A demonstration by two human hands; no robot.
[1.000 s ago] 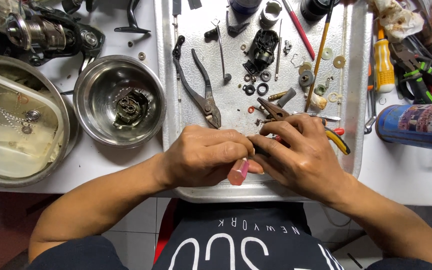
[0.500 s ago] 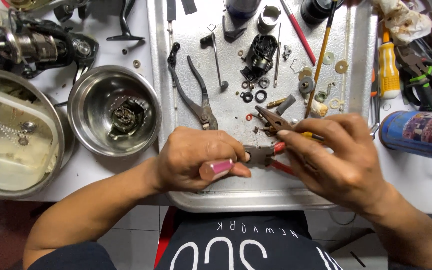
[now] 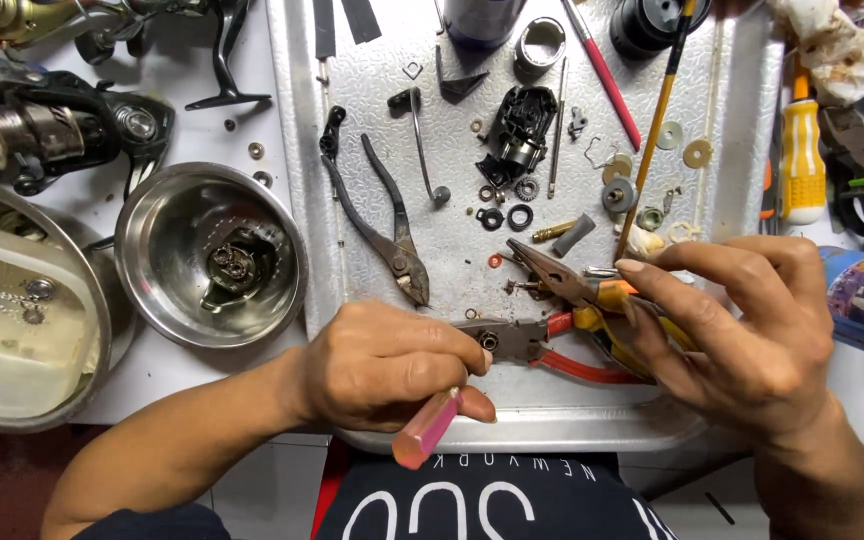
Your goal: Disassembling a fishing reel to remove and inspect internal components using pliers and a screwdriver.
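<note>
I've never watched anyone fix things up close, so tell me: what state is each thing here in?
Left hand: closed around a pink-handled tool.
Right hand: fingers spread, touching the yellow-handled pliers.
Yellow-handled pliers: jaws nearly shut, lying on the tray.
Red-handled pliers: lying flat under the left fingertips.
Dark pliers: handles apart, untouched.
Steel bowl: upright, a dark part inside.
Black housing: opened up.

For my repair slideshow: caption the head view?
Left hand holds pink-handled tool; right hand over pliers on metal tray.
</note>
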